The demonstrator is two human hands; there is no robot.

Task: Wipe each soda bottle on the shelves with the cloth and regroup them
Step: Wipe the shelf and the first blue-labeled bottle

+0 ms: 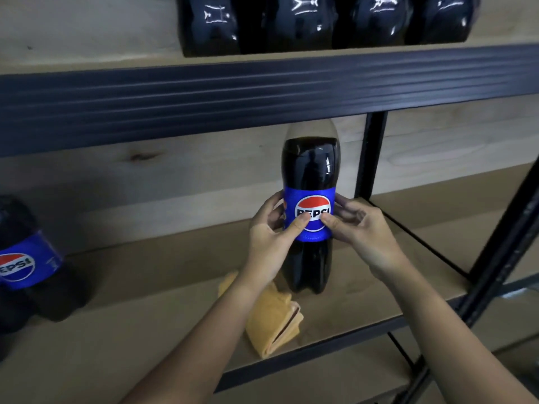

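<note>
A dark Pepsi bottle (309, 167) with a blue label stands upright on the middle shelf (145, 325). My left hand (272, 240) grips its left side and my right hand (364, 231) grips its right side, both thumbs pressed on the label. Its cap is hidden behind the upper shelf's rail. A folded yellow cloth (274, 322) lies on the shelf just in front of the bottle, partly under my left forearm. A second Pepsi bottle (26, 258) stands at the far left of the same shelf.
Several dark bottle bases (320, 21) stand in a row on the upper shelf. Its dark metal rail (262, 91) runs across the view. A black upright post (370, 153) stands just right of the held bottle, and a diagonal black frame bar (501, 240) crosses at the right.
</note>
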